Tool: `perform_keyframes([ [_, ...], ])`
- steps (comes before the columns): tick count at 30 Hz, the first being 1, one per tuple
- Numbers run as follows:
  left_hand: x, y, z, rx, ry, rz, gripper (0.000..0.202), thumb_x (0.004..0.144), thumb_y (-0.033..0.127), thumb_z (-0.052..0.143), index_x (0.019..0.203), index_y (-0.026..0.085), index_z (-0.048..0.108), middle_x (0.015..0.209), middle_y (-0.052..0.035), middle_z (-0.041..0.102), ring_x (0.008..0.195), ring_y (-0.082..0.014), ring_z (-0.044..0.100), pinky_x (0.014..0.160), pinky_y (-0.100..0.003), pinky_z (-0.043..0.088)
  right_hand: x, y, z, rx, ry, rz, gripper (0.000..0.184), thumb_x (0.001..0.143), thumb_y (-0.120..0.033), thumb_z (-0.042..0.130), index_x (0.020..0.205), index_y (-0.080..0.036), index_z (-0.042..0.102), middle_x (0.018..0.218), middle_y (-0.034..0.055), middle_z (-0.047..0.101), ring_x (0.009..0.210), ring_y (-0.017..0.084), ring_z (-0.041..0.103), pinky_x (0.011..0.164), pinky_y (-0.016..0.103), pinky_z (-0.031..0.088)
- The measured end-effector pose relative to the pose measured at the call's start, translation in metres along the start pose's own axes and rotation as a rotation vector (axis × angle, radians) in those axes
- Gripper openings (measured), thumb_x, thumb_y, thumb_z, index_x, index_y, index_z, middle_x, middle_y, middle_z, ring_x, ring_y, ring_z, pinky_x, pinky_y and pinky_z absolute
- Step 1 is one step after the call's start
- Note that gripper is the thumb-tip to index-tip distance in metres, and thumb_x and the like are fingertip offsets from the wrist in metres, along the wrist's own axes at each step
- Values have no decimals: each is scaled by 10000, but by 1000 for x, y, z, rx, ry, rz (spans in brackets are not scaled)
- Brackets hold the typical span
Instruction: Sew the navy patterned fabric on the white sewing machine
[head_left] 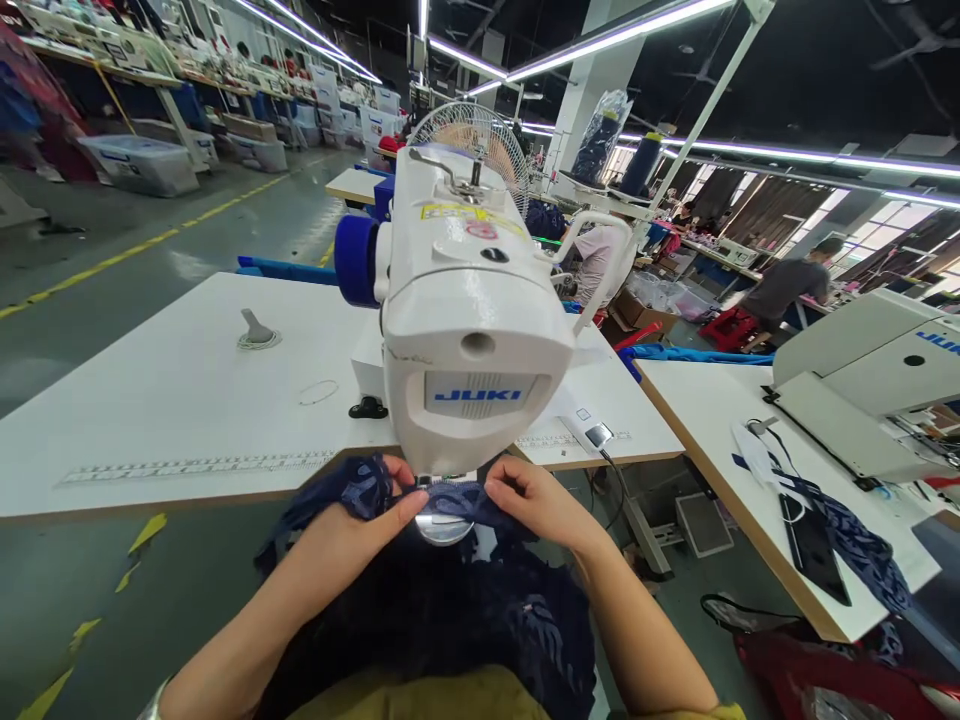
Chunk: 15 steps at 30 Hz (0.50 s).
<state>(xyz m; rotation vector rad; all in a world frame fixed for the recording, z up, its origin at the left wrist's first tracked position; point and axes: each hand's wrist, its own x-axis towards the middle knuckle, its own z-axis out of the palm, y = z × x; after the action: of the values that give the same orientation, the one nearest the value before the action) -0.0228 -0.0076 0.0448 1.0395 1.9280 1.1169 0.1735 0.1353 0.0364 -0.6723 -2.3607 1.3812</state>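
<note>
A white sewing machine faces me, its head above a round metal bed plate. Navy patterned fabric stretches across the bed beneath the machine head, and more of it hangs down over my lap. On the left of the bed, my left hand pinches the fabric between thumb and fingers. My right hand grips its other end, thumb and fingertips pressed together just right of the bed. The needle area is mostly hidden under the machine head.
White table surrounds the machine, with a printed ruler along its front edge. A small control box sits at right. On the neighbouring table lie a phone and navy cloth near a second machine. A person works farther back.
</note>
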Motion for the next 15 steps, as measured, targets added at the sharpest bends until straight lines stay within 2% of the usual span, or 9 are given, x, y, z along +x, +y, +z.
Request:
perform_keyframes([
  [3,9,2,9,-221,43,12,446,753,532,686,1080,234,635,1162,-51,688,1161,-282,581,1010,-381,435,13,15,-4,22,-11,-27,165,894,-309,556,978,-174,600,881,4,599,796,132,531,729,236,429],
  [6,9,5,14,-288,64,-76,531,727,533,709,1167,246,629,1252,-54,672,1219,-288,564,1063,-414,405,24,22,-19,-36,-129,-62,205,876,-237,543,1051,-173,629,967,26,655,869,150,585,794,258,466],
  [8,5,8,14,-224,74,-119,523,730,550,694,1162,258,649,1260,-48,678,1230,-302,561,1072,-434,395,37,26,-34,-163,-66,-45,233,905,-220,483,1066,-169,644,997,36,685,885,156,612,807,265,481],
  [11,-1,14,15,-74,111,-197,507,711,615,671,1054,245,715,1163,-62,732,1202,-368,580,997,-463,450,67,35,-57,-370,167,28,288,955,-206,391,1068,-158,651,1033,59,709,943,186,636,840,299,487],
  [13,-2,16,16,-7,148,-235,542,697,650,654,1029,230,735,1094,-83,756,1158,-411,605,899,-472,505,88,46,-66,-447,211,58,280,957,-183,401,1020,-164,673,1016,69,719,984,220,637,868,334,478],
  [15,-1,17,18,30,168,-217,548,693,648,654,1033,228,740,1066,-85,764,1130,-415,626,829,-450,541,107,57,-69,-506,203,55,221,955,-201,470,979,-173,688,1007,70,718,1002,241,637,882,362,479],
])
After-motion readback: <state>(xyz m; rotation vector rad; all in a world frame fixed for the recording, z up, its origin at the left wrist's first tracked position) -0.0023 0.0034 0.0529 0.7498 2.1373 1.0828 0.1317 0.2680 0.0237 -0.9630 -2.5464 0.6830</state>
